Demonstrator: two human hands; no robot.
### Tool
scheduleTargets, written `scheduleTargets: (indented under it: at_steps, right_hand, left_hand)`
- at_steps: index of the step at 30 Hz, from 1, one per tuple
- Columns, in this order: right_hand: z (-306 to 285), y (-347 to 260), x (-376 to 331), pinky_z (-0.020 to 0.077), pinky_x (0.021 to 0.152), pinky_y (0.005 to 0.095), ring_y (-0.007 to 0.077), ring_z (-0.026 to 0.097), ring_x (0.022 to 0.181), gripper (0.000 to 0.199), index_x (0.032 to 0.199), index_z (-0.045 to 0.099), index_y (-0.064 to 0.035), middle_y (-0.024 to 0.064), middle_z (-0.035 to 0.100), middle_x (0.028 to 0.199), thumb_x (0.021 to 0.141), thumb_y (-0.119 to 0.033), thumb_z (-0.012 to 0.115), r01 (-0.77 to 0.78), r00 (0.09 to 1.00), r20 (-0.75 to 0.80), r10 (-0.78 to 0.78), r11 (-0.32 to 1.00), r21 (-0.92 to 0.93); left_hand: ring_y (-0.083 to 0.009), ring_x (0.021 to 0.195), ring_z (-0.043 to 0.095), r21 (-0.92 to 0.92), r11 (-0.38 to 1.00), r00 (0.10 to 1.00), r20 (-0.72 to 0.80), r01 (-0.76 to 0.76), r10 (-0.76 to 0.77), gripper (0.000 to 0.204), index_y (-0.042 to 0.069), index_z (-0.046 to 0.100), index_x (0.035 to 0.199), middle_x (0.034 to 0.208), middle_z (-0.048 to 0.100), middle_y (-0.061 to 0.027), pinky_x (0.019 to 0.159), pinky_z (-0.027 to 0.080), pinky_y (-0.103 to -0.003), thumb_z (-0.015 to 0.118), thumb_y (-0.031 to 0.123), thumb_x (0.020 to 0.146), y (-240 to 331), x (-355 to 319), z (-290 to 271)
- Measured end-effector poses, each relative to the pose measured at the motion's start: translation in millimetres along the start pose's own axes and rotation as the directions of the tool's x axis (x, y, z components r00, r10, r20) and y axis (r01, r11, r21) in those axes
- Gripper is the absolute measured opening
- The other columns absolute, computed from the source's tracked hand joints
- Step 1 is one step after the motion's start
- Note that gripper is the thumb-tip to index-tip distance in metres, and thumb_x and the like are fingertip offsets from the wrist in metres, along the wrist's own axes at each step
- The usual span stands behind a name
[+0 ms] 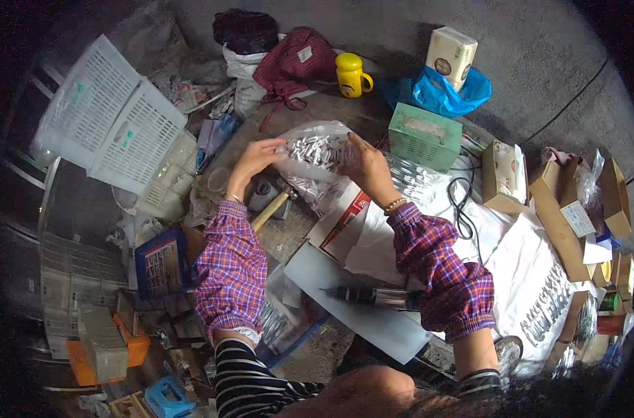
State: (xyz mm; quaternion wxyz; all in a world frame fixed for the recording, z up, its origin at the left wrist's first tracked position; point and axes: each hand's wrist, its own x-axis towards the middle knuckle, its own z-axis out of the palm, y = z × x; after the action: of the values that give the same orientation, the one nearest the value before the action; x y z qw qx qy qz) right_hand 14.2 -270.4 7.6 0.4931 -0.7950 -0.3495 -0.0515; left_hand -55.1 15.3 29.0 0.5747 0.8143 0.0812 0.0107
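From where I stand, both hands are up at the bench, one on each side of a clear bag (305, 168) of small silvery metal parts (315, 150). The left hand (260, 159) has the bag's left edge pinched between thumb and fingers; the right hand (370, 171), a beaded bracelet (395, 207) at its wrist, is closed on the right edge, its thumb side uppermost and some fingertips hidden. The bag hangs open between them, over the far half of the bench, its mouth tipped so that the parts show. Checked sleeves (231, 268) cover both forearms.

Just below the left hand lies a wooden handle (270, 212), slanting. Beyond the bag stands a yellow mug (349, 76), near a dark red cloth bag (299, 59). To the right of the right hand is a green box (424, 138), with a blue bag (442, 97) behind it. Nearer the person, a black tool (376, 297) rests across a pale board (317, 275). Far right, more metal pieces (550, 299) lie in rows on a white sheet (515, 261).
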Motion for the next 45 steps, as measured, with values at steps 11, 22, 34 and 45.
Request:
scheduleTargets:
  at_steps: [11,22,34,45]
  right_hand:
    - [2.8,9.2,6.0,0.0435,0.093,0.0393,0.0385,0.05,0.111,0.073,0.128,0.041,0.0016,0.0211,0.043,0.132,0.066,-0.017,0.075,0.162,0.986,0.057,-0.157,0.98,-0.113]
    - [4.2,24.3,7.4,0.0455,0.09,0.0387,0.0383,0.052,0.109,0.082,0.13,0.036,0.0034,0.0239,0.046,0.128,0.065,-0.023,0.078,0.177,0.982,0.071,-0.174,0.984,-0.032]
    - [-1.5,22.1,-4.9,0.045,0.09,0.0409,0.0391,0.053,0.108,0.083,0.126,0.042,0.0015,0.024,0.051,0.122,0.061,-0.034,0.08,-0.005,0.997,0.076,0.004,1.0,0.012]
    - [6.5,12.7,-28.6,0.047,0.084,0.0411,0.0423,0.055,0.101,0.085,0.129,0.033,0.0038,0.0272,0.049,0.123,0.063,-0.023,0.079,0.032,0.999,0.035,-0.03,0.996,-0.082]
  left_hand:
    - [-0.0239,0.084,0.066,0.679,0.633,0.837,-0.052,-0.371,0.545,0.02,0.002,0.066,0.09,0.089,0.067,-0.0144,0.07,0.05,-0.031,0.068,0.015,0.075,56.5,22.1,51.6]
    - [-0.0206,0.114,0.05,-0.017,0.999,0.994,0.105,0.027,-0.025,0.059,0.001,0.048,0.125,0.125,0.051,-0.0189,0.089,0.044,-0.027,0.074,0.009,0.073,1.8,46.1,-2.3]
    - [-0.0185,0.106,0.055,-0.025,0.998,0.998,0.013,0.056,-0.056,0.063,-0.002,0.047,0.124,0.117,0.057,-0.0125,0.091,0.043,-0.029,0.077,0.005,0.068,0.6,-4.3,2.4]
    - [-0.0224,0.109,0.054,0.082,0.997,0.997,-0.071,0.002,0.004,0.06,-0.003,0.047,0.123,0.12,0.055,-0.0169,0.093,0.043,-0.034,0.075,0.008,0.07,-10.9,-29.2,11.3]
